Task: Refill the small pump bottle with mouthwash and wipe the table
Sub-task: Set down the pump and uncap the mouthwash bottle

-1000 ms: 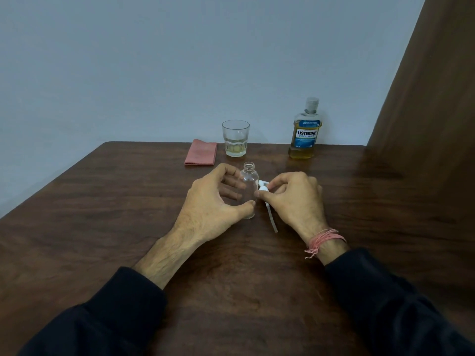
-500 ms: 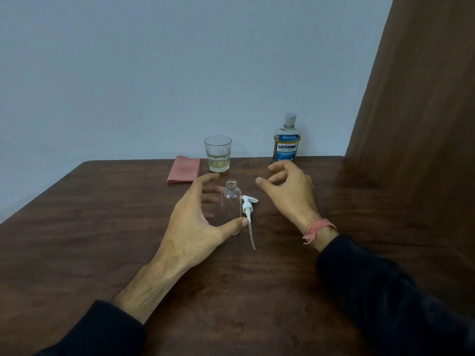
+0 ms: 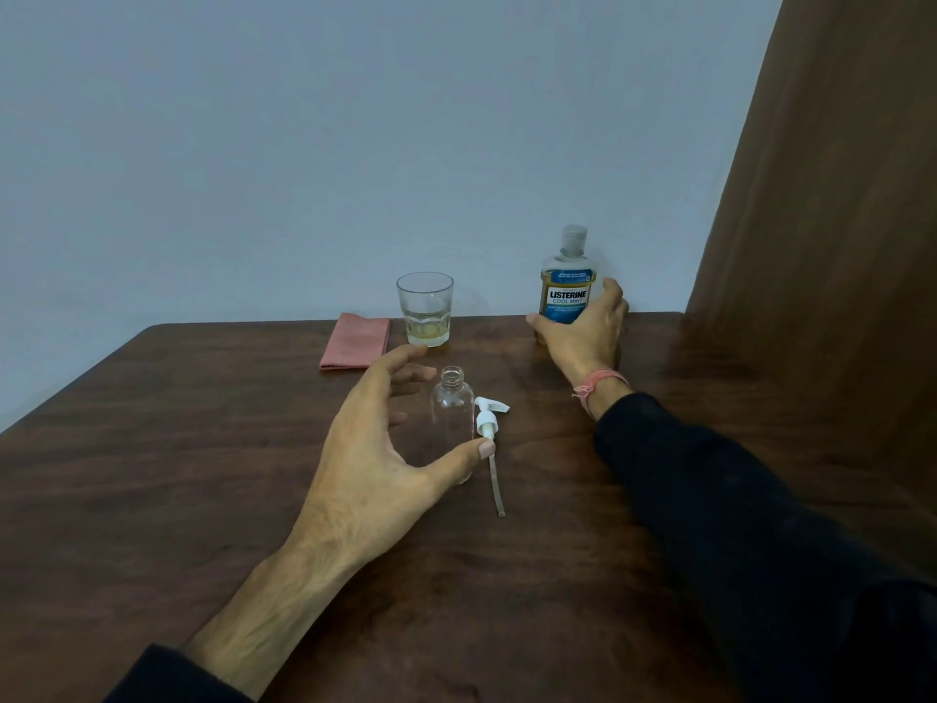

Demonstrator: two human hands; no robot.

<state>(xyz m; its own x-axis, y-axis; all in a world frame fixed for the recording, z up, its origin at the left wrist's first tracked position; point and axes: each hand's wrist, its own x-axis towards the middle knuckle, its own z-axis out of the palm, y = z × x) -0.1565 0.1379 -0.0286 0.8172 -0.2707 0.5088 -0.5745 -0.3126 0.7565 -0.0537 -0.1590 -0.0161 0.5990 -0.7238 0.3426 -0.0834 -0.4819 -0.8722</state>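
Small pump bottle point(image 3: 453, 423) stands uncapped at frame centre, left hand point(image 3: 375, 443) curled around it, thumb touching. Right hand point(image 3: 583, 329) wraps fingers round the mouthwash bottle point(image 3: 567, 286), upper right of the tabletop point(image 3: 203, 449). Advice: grip low, lift upright, uncap before pouring

From my feed this reads as a plain room in a home. I see a dark wood-grain tabletop point(image 3: 203, 499) pushed against a bare pale blue-grey wall point(image 3: 304, 144), with a brown wooden panel point(image 3: 836, 195) on the right. At the far edge stand household things: a Listerine mouthwash bottle point(image 3: 567, 276), a drinking glass point(image 3: 426, 309) and a folded pink cloth point(image 3: 355, 342).
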